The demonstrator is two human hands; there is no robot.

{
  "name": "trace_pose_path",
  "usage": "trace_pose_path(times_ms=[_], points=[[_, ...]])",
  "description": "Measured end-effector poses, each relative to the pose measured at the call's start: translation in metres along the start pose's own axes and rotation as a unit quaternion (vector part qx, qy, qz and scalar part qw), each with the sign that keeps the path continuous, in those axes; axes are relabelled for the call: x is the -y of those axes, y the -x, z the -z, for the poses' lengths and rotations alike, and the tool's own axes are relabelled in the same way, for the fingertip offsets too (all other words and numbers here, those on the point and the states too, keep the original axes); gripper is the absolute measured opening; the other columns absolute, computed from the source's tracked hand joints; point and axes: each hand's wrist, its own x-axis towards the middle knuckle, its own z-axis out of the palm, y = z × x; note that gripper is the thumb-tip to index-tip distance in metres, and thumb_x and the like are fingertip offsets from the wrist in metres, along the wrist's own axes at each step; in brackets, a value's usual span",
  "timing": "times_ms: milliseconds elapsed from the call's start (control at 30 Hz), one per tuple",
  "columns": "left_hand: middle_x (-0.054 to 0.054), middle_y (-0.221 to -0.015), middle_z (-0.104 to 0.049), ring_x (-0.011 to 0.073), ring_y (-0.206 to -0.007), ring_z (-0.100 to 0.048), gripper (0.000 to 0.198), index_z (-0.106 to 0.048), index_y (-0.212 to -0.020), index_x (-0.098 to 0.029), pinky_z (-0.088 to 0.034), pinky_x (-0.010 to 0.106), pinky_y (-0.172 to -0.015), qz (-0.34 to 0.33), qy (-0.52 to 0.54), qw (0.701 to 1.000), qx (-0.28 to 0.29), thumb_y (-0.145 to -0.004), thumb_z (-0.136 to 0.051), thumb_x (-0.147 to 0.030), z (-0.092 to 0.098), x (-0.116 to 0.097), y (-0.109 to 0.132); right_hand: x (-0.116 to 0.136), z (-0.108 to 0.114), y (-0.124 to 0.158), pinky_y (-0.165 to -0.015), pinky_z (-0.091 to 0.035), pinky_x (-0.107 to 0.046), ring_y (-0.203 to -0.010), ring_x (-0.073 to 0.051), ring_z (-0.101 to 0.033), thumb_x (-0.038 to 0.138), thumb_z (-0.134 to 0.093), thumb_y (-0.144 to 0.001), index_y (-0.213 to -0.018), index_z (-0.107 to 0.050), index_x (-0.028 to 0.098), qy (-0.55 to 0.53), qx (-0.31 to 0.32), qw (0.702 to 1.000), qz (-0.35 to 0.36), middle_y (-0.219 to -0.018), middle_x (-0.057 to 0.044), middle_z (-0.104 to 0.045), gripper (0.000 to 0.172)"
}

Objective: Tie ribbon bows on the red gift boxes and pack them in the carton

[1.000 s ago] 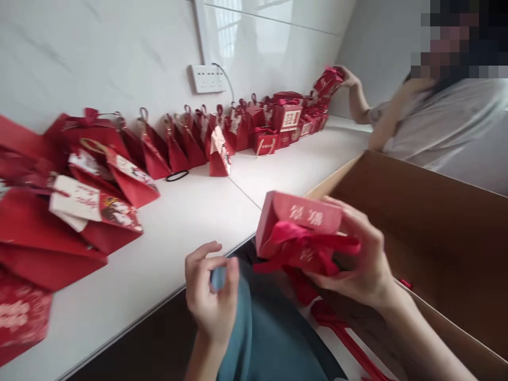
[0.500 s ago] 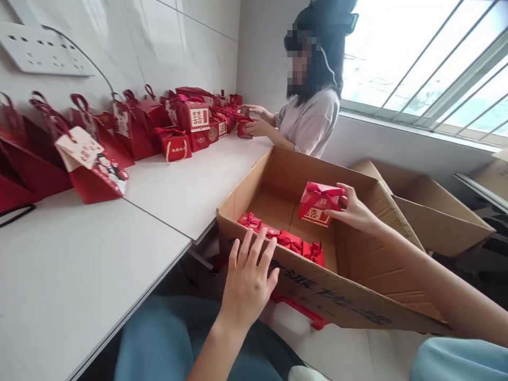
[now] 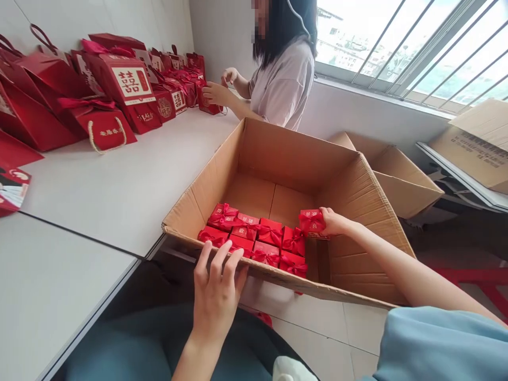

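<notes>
My right hand is closed on the side of a small red gift box with a ribbon bow, low inside a large open cardboard box. Just left of it, two rows of similar red gift boxes sit along the near wall. Some in the front row are partly hidden behind the rim. My left hand is closed over the near rim, fingertips on the edge and thumb on the outer side.
Red gift bags and boxes line the wall on the white table. Across the corner, a co-worker's hand holds a small red box. More cardboard boxes stand under the barred window, and a red stool is at right.
My right hand has lowered the gift box into the cardboard box. My left fingers have curled over the rim. The view has shifted, showing more of the rows inside.
</notes>
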Motion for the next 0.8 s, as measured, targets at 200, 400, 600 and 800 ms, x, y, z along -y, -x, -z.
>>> trace_pose_path(times_ms=[200, 400, 600, 800], points=[[0.012, -0.122, -0.054, 0.0328, -0.135, -0.030, 0.039, -0.051, -0.120, -0.019, -0.045, 0.042, -0.098, 0.003, 0.023, 0.999, 0.022, -0.083, -0.061, -0.024, -0.002, -0.004, -0.011, -0.003, -0.009, -0.007, -0.085, -0.050, -0.038, -0.105, -0.034, -0.059, 0.026, -0.079, -0.050, -0.127, -0.051, 0.018, 0.018, 0.087, 0.996, -0.021, -0.112, -0.013, -0.059, 0.082], [0.009, -0.123, -0.055, 0.0319, -0.131, -0.038, 0.038, -0.052, -0.119, -0.023, -0.047, 0.044, -0.096, 0.049, 0.020, 0.996, 0.072, -0.082, -0.061, -0.025, 0.002, -0.014, -0.022, 0.017, -0.031, -0.012, -0.098, -0.041, -0.042, -0.127, -0.040, -0.041, 0.030, -0.078, -0.058, -0.144, -0.026, 0.009, 0.035, 0.080, 0.996, -0.011, -0.137, -0.025, -0.038, 0.102], [0.009, -0.121, -0.057, 0.0318, -0.126, -0.043, 0.034, -0.055, -0.115, -0.023, -0.050, 0.045, -0.093, 0.066, 0.003, 0.996, 0.060, -0.081, -0.062, -0.025, 0.001, -0.019, -0.027, 0.033, -0.034, -0.023, -0.095, -0.043, -0.049, -0.116, -0.030, -0.051, 0.032, -0.066, -0.081, -0.131, -0.044, 0.015, 0.051, 0.054, 0.996, -0.047, -0.131, -0.015, -0.048, 0.058], [0.010, -0.129, -0.053, 0.0336, -0.131, -0.038, 0.038, -0.052, -0.120, -0.022, -0.049, 0.046, -0.094, 0.067, 0.030, 0.994, 0.075, -0.083, -0.060, -0.027, -0.001, -0.018, -0.025, 0.030, -0.017, -0.039, -0.083, -0.052, -0.041, -0.099, -0.021, -0.060, 0.033, -0.056, -0.090, -0.118, -0.054, 0.015, 0.011, 0.021, 0.998, -0.059, -0.118, -0.009, -0.057, 0.033]])
